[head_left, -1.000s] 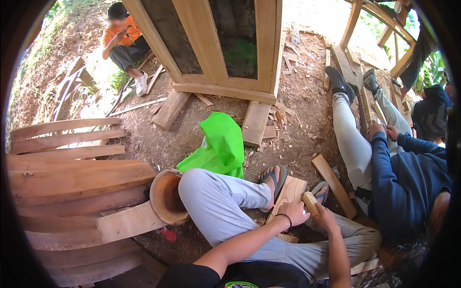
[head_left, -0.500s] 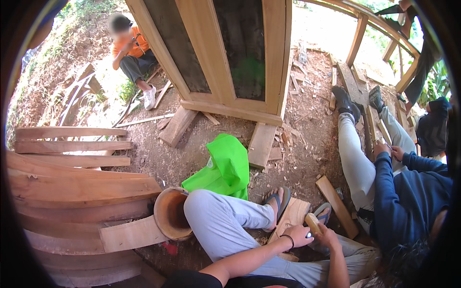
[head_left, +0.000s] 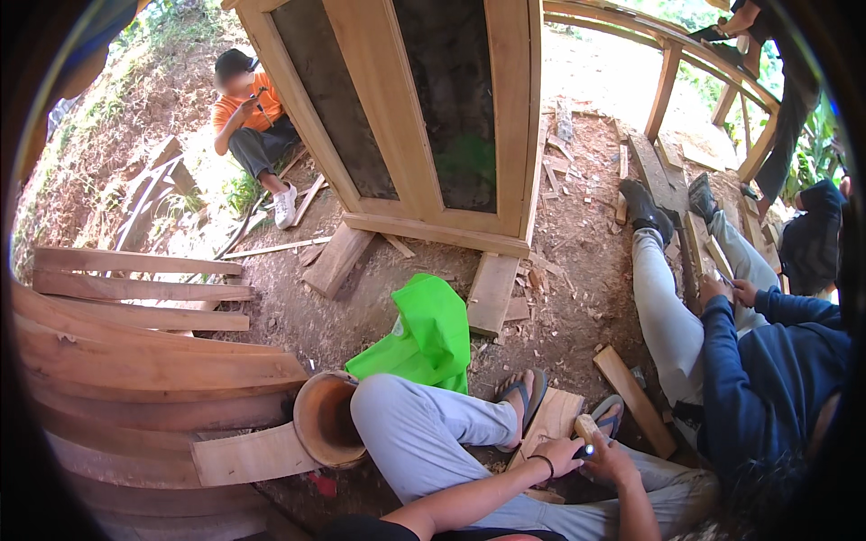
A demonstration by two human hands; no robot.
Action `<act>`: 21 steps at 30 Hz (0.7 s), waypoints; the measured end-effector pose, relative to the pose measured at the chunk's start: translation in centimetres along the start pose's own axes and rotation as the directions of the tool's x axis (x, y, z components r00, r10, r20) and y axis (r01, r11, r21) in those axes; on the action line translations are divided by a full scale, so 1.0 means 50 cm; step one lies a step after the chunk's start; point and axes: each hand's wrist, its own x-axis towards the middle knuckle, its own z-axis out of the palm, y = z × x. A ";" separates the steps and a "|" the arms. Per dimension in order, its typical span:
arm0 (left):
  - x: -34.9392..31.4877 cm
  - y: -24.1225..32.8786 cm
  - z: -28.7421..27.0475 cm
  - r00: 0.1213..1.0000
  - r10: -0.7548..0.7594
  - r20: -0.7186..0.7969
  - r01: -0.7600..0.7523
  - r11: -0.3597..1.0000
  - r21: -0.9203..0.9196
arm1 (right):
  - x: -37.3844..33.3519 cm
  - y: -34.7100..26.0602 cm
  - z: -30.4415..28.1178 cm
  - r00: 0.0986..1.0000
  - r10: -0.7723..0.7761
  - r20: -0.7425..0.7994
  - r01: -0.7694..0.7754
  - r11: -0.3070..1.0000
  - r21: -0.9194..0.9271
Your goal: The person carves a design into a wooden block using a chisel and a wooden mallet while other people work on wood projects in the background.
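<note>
My right hand point(head_left: 613, 463) is closed around a short pale wooden piece point(head_left: 588, 427), whose far end points up and away from me. Just left of it, my left hand point(head_left: 561, 456), with a dark band at its wrist, is closed beside the piece. A small shiny bluish spot shows at its fingers, but what it grips is too small to make out. Both hands are over my lap, between my bent legs. Beyond them a flat wooden board point(head_left: 552, 420) lies on the ground between my sandalled feet.
A green cloth bag point(head_left: 431, 332) and a round brown container point(head_left: 312, 422) lie beyond and left of my knee. Curved planks point(head_left: 162, 361) are stacked at left. A panelled wooden cabinet point(head_left: 379, 117) stands ahead. One person point(head_left: 767, 361) sits at right, another point(head_left: 248, 113) far left.
The wooden piece has turned a little in my right hand, so its far end points more steeply away. Both hands have shifted slightly downward, as has much of the scene.
</note>
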 end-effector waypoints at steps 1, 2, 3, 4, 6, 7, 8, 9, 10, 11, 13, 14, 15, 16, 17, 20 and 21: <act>0.001 -0.002 0.003 1.000 -0.016 -0.016 0.016 1.000 0.002 | -0.007 -0.007 -0.003 1.000 -0.009 0.003 0.009 1.000 0.002; 0.002 -0.005 0.005 0.999 -0.018 -0.034 0.019 1.000 0.007 | -0.013 -0.016 -0.009 1.000 -0.018 -0.012 0.018 1.000 -0.002; 0.002 -0.006 0.004 0.998 -0.021 -0.051 0.022 1.000 0.012 | -0.022 -0.031 -0.020 0.999 -0.026 -0.026 0.025 1.000 -0.006; 0.002 -0.009 0.006 0.997 -0.024 -0.069 0.026 1.000 0.016 | -0.027 -0.038 -0.025 0.999 -0.034 -0.039 0.034 0.999 -0.011; 0.008 -0.014 0.011 0.999 0.003 -0.053 -0.004 1.000 -0.017 | -0.012 -0.024 -0.003 0.989 -0.131 -0.074 0.135 0.989 0.063; 0.011 -0.015 0.013 0.999 0.019 -0.047 -0.020 0.999 -0.033 | -0.005 -0.018 0.006 0.979 -0.178 -0.098 0.187 0.978 0.097; 0.013 -0.015 0.016 0.999 0.033 -0.034 -0.034 0.999 -0.028 | -0.001 -0.013 0.015 0.980 -0.179 -0.086 0.186 0.979 0.087; 0.014 -0.017 0.019 0.999 0.044 -0.022 -0.044 0.999 -0.022 | 0.002 -0.017 0.020 0.981 -0.182 -0.073 0.188 0.979 0.077; 0.015 -0.019 0.022 0.998 0.055 -0.010 -0.055 0.998 -0.017 | 0.004 -0.021 0.022 0.981 -0.186 -0.060 0.189 0.980 0.067; 0.018 -0.023 0.026 0.996 0.083 -0.010 -0.084 0.996 -0.041 | 0.003 -0.024 0.024 0.983 -0.174 -0.057 0.178 0.983 0.055; 0.021 -0.038 0.038 0.991 0.133 -0.015 -0.134 0.987 -0.093 | -0.003 -0.033 0.026 0.987 -0.156 -0.045 0.158 0.987 0.031; 0.022 -0.044 0.045 0.988 0.148 -0.039 -0.151 0.983 -0.102 | -0.004 -0.040 0.024 0.985 -0.165 -0.058 0.169 0.983 0.068; 0.020 -0.043 0.049 0.985 0.164 -0.061 -0.170 0.979 -0.113 | -0.008 -0.043 0.023 0.983 -0.168 -0.070 0.175 0.979 0.106; 0.018 -0.042 0.053 0.980 0.179 -0.083 -0.188 0.974 -0.123 | -0.010 -0.045 0.023 0.982 -0.172 -0.081 0.182 0.973 0.143; 0.018 -0.045 0.053 0.985 0.162 -0.064 -0.169 0.977 -0.128 | 0.005 -0.031 0.037 0.971 -0.222 -0.090 0.234 0.959 0.161; 0.004 -0.004 -0.010 0.982 0.160 -0.096 -0.173 0.975 -0.143 | 0.050 0.033 0.086 0.950 -0.282 -0.134 0.309 0.915 0.259; -0.002 0.020 -0.061 0.975 0.067 -0.212 -0.109 0.976 -0.191 | 0.056 0.039 0.093 0.952 -0.262 -0.159 0.301 0.896 0.326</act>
